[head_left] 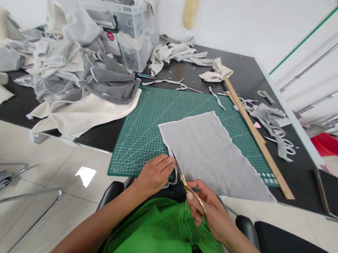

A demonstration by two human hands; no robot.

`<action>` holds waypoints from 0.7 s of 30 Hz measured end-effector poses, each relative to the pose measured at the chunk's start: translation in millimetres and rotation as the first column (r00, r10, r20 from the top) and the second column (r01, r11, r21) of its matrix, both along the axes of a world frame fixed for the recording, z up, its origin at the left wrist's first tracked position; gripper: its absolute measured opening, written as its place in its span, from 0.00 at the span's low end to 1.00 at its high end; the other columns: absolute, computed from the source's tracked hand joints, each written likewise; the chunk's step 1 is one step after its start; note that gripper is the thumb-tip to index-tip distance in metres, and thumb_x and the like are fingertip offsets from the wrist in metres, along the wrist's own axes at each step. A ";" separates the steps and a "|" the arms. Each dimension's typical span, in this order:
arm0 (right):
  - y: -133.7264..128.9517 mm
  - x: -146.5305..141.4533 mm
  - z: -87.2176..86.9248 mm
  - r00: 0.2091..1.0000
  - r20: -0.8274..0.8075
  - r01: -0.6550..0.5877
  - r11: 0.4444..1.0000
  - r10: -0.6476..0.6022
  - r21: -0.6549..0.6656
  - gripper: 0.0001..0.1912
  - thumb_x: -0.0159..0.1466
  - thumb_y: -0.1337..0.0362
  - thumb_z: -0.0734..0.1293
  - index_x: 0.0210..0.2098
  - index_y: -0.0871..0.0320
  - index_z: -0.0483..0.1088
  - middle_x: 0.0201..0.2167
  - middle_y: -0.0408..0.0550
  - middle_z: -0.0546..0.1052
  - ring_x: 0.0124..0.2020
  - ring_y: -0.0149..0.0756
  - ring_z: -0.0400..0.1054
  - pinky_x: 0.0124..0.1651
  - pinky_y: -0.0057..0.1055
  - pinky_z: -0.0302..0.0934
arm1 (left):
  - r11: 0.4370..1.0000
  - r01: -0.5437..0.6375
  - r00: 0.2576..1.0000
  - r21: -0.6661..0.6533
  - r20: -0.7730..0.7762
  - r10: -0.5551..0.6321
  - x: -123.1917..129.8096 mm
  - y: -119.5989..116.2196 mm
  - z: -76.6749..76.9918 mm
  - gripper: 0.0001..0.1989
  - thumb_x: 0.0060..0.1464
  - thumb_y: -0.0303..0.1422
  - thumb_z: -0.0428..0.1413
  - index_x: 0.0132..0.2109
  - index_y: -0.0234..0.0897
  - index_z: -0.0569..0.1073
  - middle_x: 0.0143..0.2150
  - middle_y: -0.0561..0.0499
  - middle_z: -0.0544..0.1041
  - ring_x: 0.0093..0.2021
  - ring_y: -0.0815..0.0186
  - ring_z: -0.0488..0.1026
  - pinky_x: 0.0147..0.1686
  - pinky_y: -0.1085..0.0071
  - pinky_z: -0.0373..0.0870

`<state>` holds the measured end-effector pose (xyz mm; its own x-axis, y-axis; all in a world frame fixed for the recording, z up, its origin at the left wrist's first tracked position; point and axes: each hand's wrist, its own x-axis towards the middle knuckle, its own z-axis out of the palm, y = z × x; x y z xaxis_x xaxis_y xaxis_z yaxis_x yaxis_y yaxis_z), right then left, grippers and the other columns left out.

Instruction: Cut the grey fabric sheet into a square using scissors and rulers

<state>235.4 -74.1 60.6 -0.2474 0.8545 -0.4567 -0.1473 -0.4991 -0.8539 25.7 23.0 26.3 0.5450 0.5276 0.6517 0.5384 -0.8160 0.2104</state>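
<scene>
A light grey cloth (206, 150) lies over the green cutting mat (138, 126) and hangs past the table's near edge. My right hand (206, 206) is closed round the handles of gold scissors (183, 179), whose blades point away from me along the cloth's left edge. Just left of the blades, my left hand (158, 172) has its fingers pinched together at that edge, on a narrow strip (175, 176) that dangles below them. The strip's upper part is hidden by the fingers.
A wooden ruler (260, 141) lies along the mat's right side, beside curled grey scraps (271, 123). Piled fabric (87, 75) and a clear plastic bin (138, 35) stand at the back left. A black tablet-like object (337, 197) is at the right corner.
</scene>
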 end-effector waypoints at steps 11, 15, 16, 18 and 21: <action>-3.0 -4.3 0.6 1.000 0.021 -0.009 0.999 0.008 0.033 0.19 0.68 0.48 0.69 0.48 0.54 0.65 0.19 0.29 0.59 0.16 0.23 0.50 0.18 0.19 0.54 | 1.000 0.002 1.000 -0.015 -0.019 -0.002 -0.9 -0.8 -1.2 0.13 0.64 0.21 0.48 0.48 0.32 0.76 0.47 0.43 0.80 0.50 0.59 0.76 0.52 0.61 0.79; -4.1 -3.1 0.3 1.000 0.018 -0.013 0.999 0.012 0.038 0.19 0.69 0.47 0.69 0.48 0.54 0.65 0.19 0.29 0.59 0.16 0.22 0.49 0.18 0.19 0.54 | 1.000 0.015 1.000 -0.026 -0.021 -0.016 -1.3 -0.4 -1.9 0.12 0.63 0.21 0.49 0.48 0.31 0.76 0.47 0.42 0.79 0.50 0.58 0.75 0.52 0.61 0.79; -4.4 -2.3 -0.1 1.000 0.012 -0.012 0.999 0.012 0.036 0.19 0.68 0.47 0.69 0.48 0.54 0.65 0.20 0.29 0.58 0.16 0.22 0.49 0.18 0.19 0.54 | 1.000 0.017 1.000 -0.024 -0.024 -0.018 -1.3 -0.2 -2.3 0.12 0.63 0.21 0.49 0.48 0.30 0.76 0.47 0.42 0.79 0.50 0.58 0.75 0.52 0.60 0.79; -5.2 -0.3 -1.3 1.000 -0.002 -0.013 0.999 0.013 0.032 0.20 0.68 0.47 0.69 0.48 0.54 0.65 0.20 0.30 0.58 0.17 0.22 0.49 0.17 0.19 0.54 | 0.999 0.023 0.999 -0.023 -0.029 -0.023 -1.3 0.2 -3.2 0.12 0.63 0.20 0.49 0.48 0.30 0.76 0.47 0.42 0.79 0.50 0.58 0.75 0.52 0.60 0.78; -6.3 1.8 -2.7 1.000 0.001 -0.027 0.999 0.027 0.033 0.20 0.68 0.46 0.69 0.49 0.54 0.65 0.20 0.29 0.58 0.16 0.22 0.49 0.17 0.19 0.54 | 1.000 0.026 0.999 -0.017 -0.027 -0.026 -1.1 0.8 -4.0 0.13 0.62 0.20 0.49 0.48 0.31 0.76 0.47 0.43 0.79 0.50 0.58 0.75 0.53 0.60 0.78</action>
<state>237.3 -80.4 58.0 -0.2701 0.8624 -0.4281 -0.1337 -0.4739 -0.8703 24.6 23.7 22.2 0.5760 0.5233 0.6280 0.5224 -0.8265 0.2096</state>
